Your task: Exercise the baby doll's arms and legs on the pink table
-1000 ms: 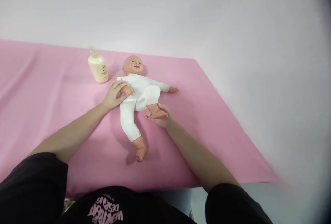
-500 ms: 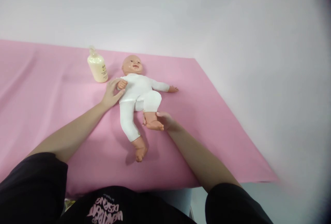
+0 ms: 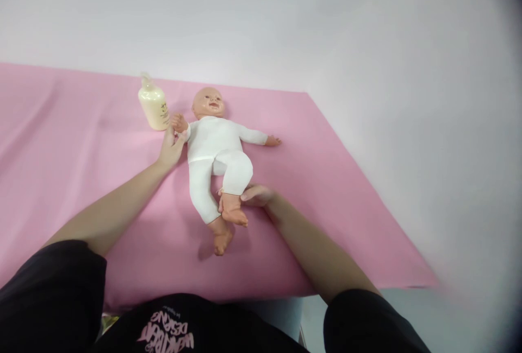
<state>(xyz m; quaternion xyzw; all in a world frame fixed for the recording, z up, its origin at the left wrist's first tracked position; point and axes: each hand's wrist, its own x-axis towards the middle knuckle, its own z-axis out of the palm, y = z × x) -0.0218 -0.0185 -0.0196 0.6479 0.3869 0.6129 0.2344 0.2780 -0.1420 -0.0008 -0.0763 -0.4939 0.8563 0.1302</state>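
Left hand fingers grasp doll arm at 10 o'clock, right hand fingers grip its ankle at 5; bottle just beside.

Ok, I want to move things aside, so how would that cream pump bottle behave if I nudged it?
The bottle stands upright on soft pink cloth, tall with a pump on top, so a push high up would probably tip it. Its rounded body would likely roll once down. It looks like plastic, so probably not fragile. The left hand is close beside it.
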